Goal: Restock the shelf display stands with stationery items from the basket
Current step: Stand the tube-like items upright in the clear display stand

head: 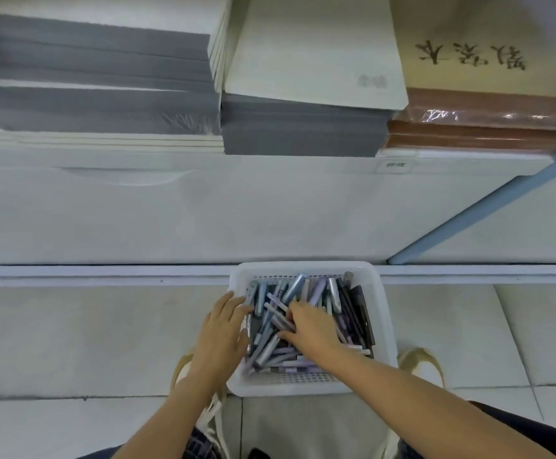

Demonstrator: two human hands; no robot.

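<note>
White plastic basket [386, 326] sits on the pale floor tiles [71, 342], right against the foot of the shelf unit [203, 210], and it is packed with a loose jumble of pens [303, 286] in lilac, silver-blue and dark barrels. From my feed, the left hand [223, 329] lies at the basket's left rim with its fingers straight and close together, the tips touching the nearest pens; it has hold of nothing. The right hand [313, 329] is inside the basket on top of the pile, thumb stretched out to the left and fingers bent down among the barrels, and I cannot tell whether it has actually taken hold of a pen. Above, the shelf carries wrapped stacks of grey notebooks [104, 107], a cream notebook [316, 51] with a faint grey print too blurred to read, and a brown book [485, 44] bearing dark brush-style characters that appear upside down to me. A small tag [395, 165] on the shelf edge has writing I cannot make out. A pale blue post [485, 207] runs diagonally at the right.
</note>
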